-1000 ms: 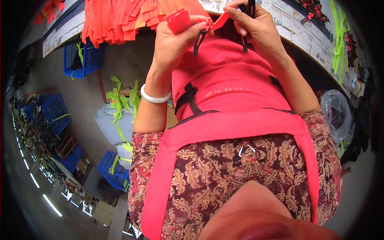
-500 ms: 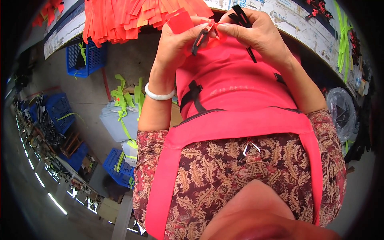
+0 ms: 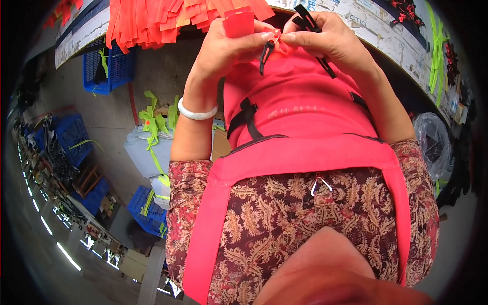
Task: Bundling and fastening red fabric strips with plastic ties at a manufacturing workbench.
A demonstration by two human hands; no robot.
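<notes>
My left hand (image 3: pixel 229 51) and right hand (image 3: pixel 333 43) meet at the table edge, above the pink apron (image 3: pixel 300 101). Both are closed, thumbs and fingertips pinching an orange-red fabric strip (image 3: pixel 239 24). Its flat end stands up over my left fingers, while the part between my thumbs looks bunched. A short black strap piece (image 3: pixel 266 57) with a red mark hangs by my left fingertips. More black strap pieces (image 3: pixel 306 19) stick out above and below my right fingers. How strip and straps join is hidden by my fingers.
Many orange-red strips (image 3: pixel 147 23) hang over the table edge (image 3: pixel 84 38) at the far left. Yellow-green strips (image 3: pixel 436 56) lie at the right. Blue crates (image 3: pixel 119 71) and a grey bundle (image 3: pixel 145 152) tied with yellow-green strips stand on the floor at the left.
The pinched fingertips have shifted slightly right and down. The black pieces have tilted a little, and my left wrist sits slightly higher and further left.
</notes>
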